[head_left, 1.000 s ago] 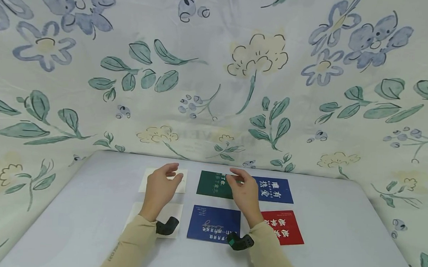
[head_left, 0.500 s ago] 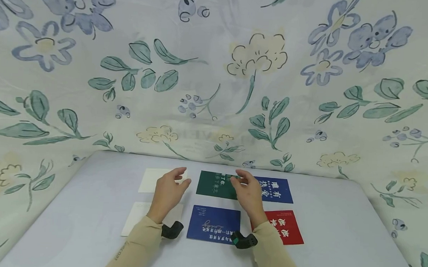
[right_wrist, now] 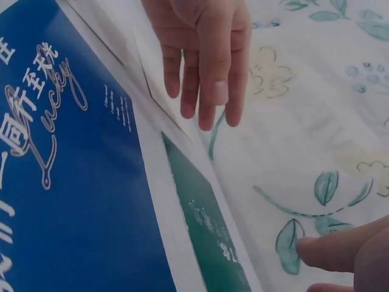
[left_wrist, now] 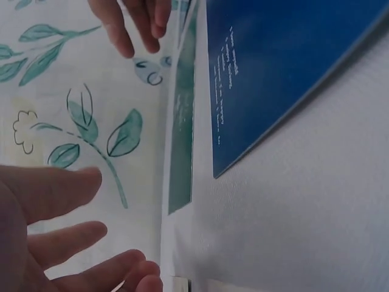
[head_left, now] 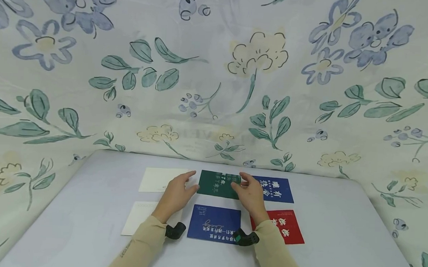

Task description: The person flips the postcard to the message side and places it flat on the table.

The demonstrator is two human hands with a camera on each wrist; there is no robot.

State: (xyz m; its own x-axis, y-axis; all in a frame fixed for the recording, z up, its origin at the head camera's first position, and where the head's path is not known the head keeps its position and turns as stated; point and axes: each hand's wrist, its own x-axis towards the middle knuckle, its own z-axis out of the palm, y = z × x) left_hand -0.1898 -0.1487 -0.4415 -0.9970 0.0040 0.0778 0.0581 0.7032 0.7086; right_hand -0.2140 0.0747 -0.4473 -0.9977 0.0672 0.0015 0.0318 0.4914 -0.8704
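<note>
A gap parts left hand (head_left: 177,195) from right hand (head_left: 251,194) over the green card (head_left: 215,184), floral cloth (head_left: 208,82) standing behind.

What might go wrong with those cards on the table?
The green card lies flat, so fingers may struggle to lift it and could bend an edge. The right hand hovers between it and the far blue card, so it might knock that one crooked. Also, the black wrist device shows over a corner of the blue Lucky card in the head view and could brush it if the arm drops.
</note>
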